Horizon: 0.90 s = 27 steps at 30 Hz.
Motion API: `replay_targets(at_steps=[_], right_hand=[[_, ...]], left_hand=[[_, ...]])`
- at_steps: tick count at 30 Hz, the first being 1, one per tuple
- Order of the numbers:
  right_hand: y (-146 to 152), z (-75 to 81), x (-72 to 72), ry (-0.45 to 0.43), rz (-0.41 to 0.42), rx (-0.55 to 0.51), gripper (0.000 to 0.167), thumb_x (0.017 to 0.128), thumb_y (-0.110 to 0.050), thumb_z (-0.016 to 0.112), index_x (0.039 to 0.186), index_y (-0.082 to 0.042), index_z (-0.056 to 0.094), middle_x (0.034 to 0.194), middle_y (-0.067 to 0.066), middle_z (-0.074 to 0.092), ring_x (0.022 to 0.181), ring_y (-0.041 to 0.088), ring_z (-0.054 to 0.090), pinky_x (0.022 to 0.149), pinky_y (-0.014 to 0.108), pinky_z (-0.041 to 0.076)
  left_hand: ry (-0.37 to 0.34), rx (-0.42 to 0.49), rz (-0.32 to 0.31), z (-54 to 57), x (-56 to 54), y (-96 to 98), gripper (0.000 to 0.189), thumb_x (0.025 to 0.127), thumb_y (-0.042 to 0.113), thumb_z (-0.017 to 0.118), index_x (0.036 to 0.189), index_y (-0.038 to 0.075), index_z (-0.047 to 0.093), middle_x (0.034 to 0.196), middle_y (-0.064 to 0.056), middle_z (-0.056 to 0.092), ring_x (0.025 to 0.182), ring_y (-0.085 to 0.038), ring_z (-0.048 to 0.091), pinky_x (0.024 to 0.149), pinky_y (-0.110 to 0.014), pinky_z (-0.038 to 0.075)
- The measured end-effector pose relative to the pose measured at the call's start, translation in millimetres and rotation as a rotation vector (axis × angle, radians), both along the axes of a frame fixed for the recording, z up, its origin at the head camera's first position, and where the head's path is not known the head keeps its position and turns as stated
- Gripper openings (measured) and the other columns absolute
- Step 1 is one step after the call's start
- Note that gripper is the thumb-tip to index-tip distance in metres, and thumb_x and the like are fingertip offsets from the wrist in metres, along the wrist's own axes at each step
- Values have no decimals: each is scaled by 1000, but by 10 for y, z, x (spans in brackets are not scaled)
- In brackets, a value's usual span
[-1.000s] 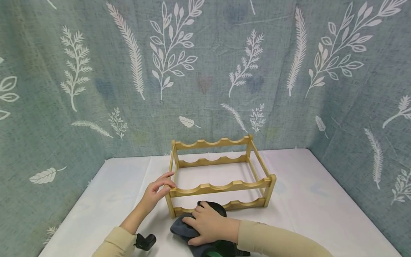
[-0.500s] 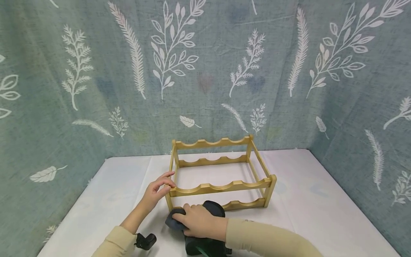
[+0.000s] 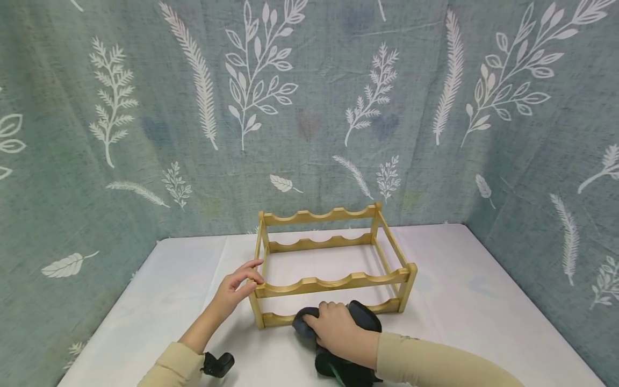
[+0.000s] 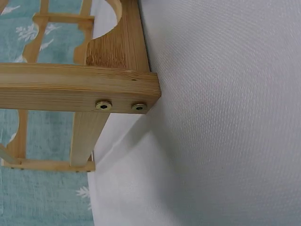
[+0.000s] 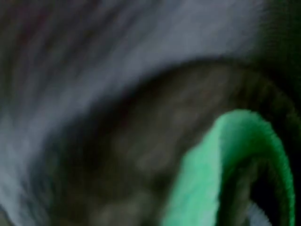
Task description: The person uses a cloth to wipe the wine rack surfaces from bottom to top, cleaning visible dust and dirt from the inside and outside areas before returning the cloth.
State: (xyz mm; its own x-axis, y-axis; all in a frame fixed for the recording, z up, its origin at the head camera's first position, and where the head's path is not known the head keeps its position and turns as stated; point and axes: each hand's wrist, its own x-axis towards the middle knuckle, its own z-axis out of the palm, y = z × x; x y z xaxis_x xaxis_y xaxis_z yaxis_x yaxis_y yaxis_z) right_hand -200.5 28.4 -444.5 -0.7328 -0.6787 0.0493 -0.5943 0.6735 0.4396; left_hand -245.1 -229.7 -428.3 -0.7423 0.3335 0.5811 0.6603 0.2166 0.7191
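Note:
A light wooden wine rack (image 3: 333,283) with scalloped rails stands on the white table. My left hand (image 3: 237,285) grips its near left corner, thumb at the front and fingers over the top side rail. In the left wrist view, the corner post (image 4: 70,87) with two bolts fills the left side; no fingers show there. My right hand (image 3: 340,330) holds a dark blue-grey cloth (image 3: 306,322) bunched on both sides of the fingers, overlapping the lower front rail. In the right wrist view, the cloth's green part (image 5: 197,183) appears close up and blurred.
The white-covered table (image 3: 464,301) extends on both sides of the rack. A patterned blue-green fabric backdrop (image 3: 309,161) rises behind it and on both sides. A small black camera (image 3: 217,365) sits at the left wrist.
My right hand and the cloth shift slightly left, then further right along the lower front rail. My left hand and the rack stay where they are.

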Motion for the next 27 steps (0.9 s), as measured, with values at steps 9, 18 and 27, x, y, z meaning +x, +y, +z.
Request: replay_targets(at_steps=[9,18,27], right_hand=[[815,20,11,-29,-100,-93,44,71,-47,72,110,-29,63,76,7,55,61,20,54,49,31,44],[1426,43,-18,-155,-357,-191,42,70,-34,76,108,-21,65,75,12,57,61,24,55,49,38,46],[1297,215,17,-304,-249,-251,41,73,-29,73,113,-23,64,84,8,61,68,22,57,54,36,46]], left_hand=[[-31,3,-1,11,14,-8,22,85,-8,50,85,11,62,119,4,56,124,-8,41,99,-58,25],[-37,-26,-2,-3,-4,-29,21,86,-7,51,86,11,63,121,1,55,123,-8,41,98,-17,27],[-54,-13,4,4,7,-22,19,86,-6,50,85,10,62,121,3,55,123,-6,41,102,-42,29]])
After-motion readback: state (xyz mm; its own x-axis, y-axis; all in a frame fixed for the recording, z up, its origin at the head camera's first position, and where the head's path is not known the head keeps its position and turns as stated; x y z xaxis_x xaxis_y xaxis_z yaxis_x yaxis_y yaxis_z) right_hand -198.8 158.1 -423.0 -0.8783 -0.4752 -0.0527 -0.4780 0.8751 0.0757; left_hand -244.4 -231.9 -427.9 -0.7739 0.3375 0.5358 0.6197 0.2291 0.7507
